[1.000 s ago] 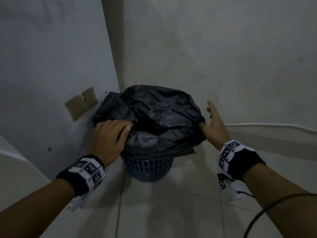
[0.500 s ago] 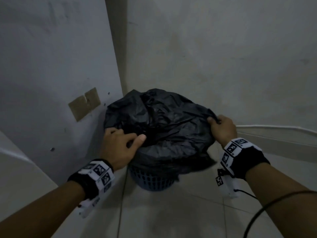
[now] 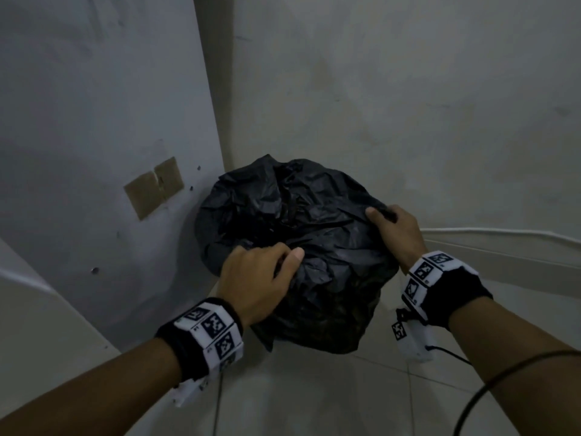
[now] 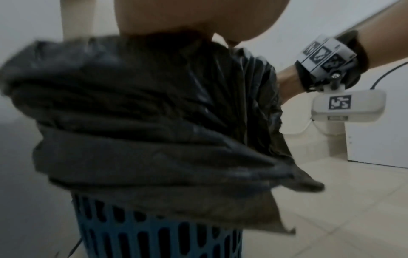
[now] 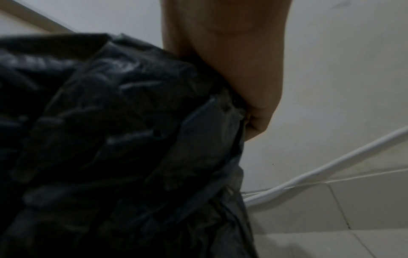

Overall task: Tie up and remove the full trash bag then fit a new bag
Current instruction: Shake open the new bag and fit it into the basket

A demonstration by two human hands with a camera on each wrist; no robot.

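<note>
A full black trash bag [image 3: 301, 234] bulges out of a blue slotted basket [image 4: 159, 239] in the corner of the room. In the head view the bag hides the basket. My left hand [image 3: 261, 278] grips a fold of the bag's plastic at its near left side, thumb on top. My right hand [image 3: 393, 228] grips the bag's edge at its right side, fingers curled round the plastic. In the left wrist view the bag's loose rim [image 4: 243, 174] hangs free over the basket. The right wrist view shows crumpled black plastic [image 5: 110, 139] under my palm.
Grey walls meet right behind the bag [image 3: 226, 89]. Two brown tape patches [image 3: 154, 187] are stuck on the left wall. A white pipe [image 3: 503, 234] runs along the right wall's base. Pale tiled floor [image 3: 314, 398] lies in front.
My right hand went from open beside the bag to gripping its right edge. Both hands have pulled the bag's rim up off the basket, and the view has moved closer.
</note>
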